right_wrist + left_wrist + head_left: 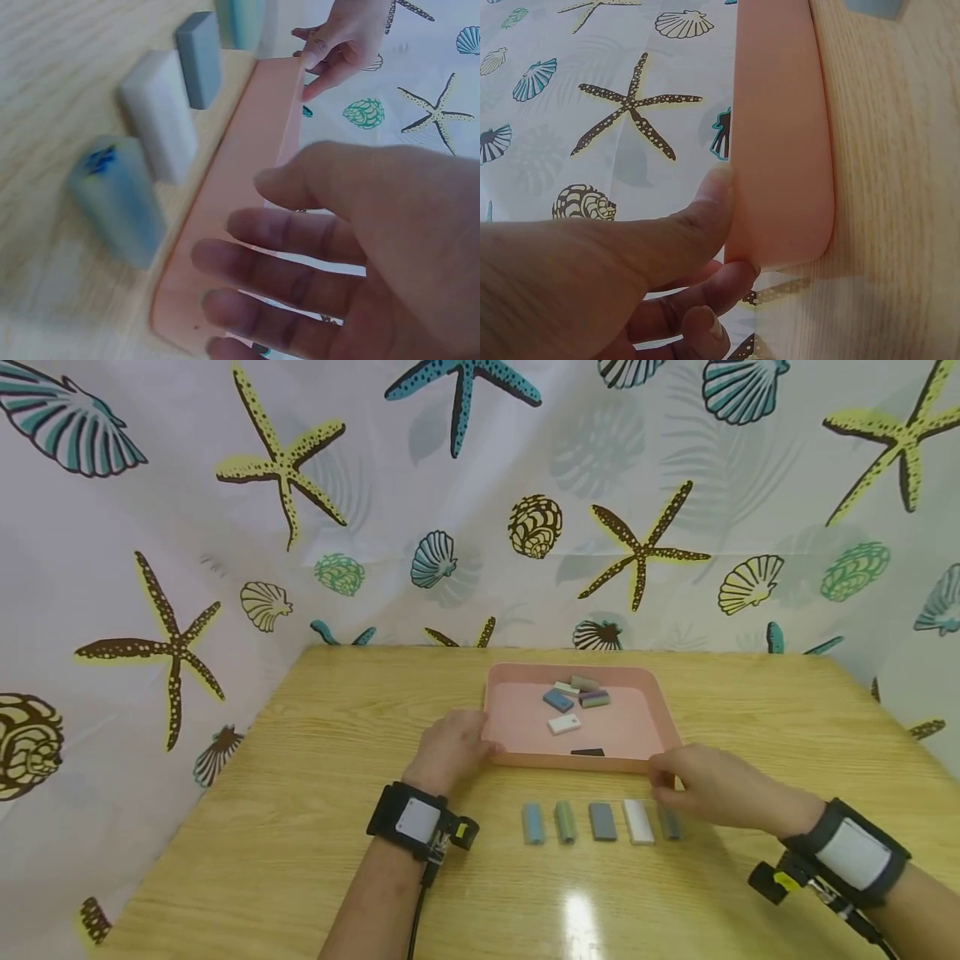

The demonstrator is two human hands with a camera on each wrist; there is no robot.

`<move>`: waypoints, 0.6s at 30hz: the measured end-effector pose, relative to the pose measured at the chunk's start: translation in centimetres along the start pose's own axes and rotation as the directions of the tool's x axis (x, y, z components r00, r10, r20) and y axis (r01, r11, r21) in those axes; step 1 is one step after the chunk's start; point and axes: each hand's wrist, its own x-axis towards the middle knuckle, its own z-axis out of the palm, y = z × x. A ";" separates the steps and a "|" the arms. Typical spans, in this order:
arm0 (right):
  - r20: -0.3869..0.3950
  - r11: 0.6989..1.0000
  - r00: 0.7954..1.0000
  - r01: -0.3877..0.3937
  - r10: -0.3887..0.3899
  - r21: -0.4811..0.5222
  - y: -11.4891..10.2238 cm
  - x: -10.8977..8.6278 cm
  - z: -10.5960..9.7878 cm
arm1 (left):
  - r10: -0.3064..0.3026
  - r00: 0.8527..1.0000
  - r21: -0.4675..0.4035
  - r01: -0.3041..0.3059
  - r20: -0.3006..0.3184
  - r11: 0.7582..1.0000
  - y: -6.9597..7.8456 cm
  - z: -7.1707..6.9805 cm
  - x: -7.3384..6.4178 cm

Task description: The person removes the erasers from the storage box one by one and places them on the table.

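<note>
A shallow pink tray (517,710) stands on the table with several small eraser-like blocks inside, among them a white eraser (564,724) and a blue eraser (558,700). My left hand (452,745) grips its near left corner, thumb at the rim and index finger against the outer wall (784,150). At the near right corner is my right hand (708,785); its fingers (274,274) lie loosely spread beside the tray's wall, thumb apart from them. In front of the tray several erasers stand in a row: blue (533,824), green (566,822), grey (602,822), white (638,822) and a grey-blue one (670,823) partly behind my right hand.
The wooden table (360,727) reaches back to a white cloth (480,568) printed with shells and starfish, which also hangs along the left side. A dark piece (587,752) lies by the tray's near wall. Both wrists wear strapped cameras with cables.
</note>
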 end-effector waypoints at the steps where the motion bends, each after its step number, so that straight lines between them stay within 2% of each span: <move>1: -0.025 1.000 1.000 -0.007 0.007 -0.008 -0.1 0.3 -0.1 | 0.001 1.000 0.003 -0.001 0.001 1.000 0.0 0.0 0.0; 6: -0.132 0.999 0.991 -0.015 0.011 -0.030 -0.7 2.5 -0.5 | -0.001 1.000 0.014 0.001 -0.001 1.000 -0.1 0.0 0.0; 13: -0.156 0.997 0.985 -0.068 0.074 0.042 -1.0 5.8 -0.5 | -0.003 1.000 0.014 0.002 0.012 1.000 -0.2 0.2 0.2; 18: -0.187 0.998 0.981 -0.047 0.052 0.033 -0.8 7.8 -0.3 | -0.003 1.000 0.010 0.003 0.006 1.000 -0.2 0.1 0.1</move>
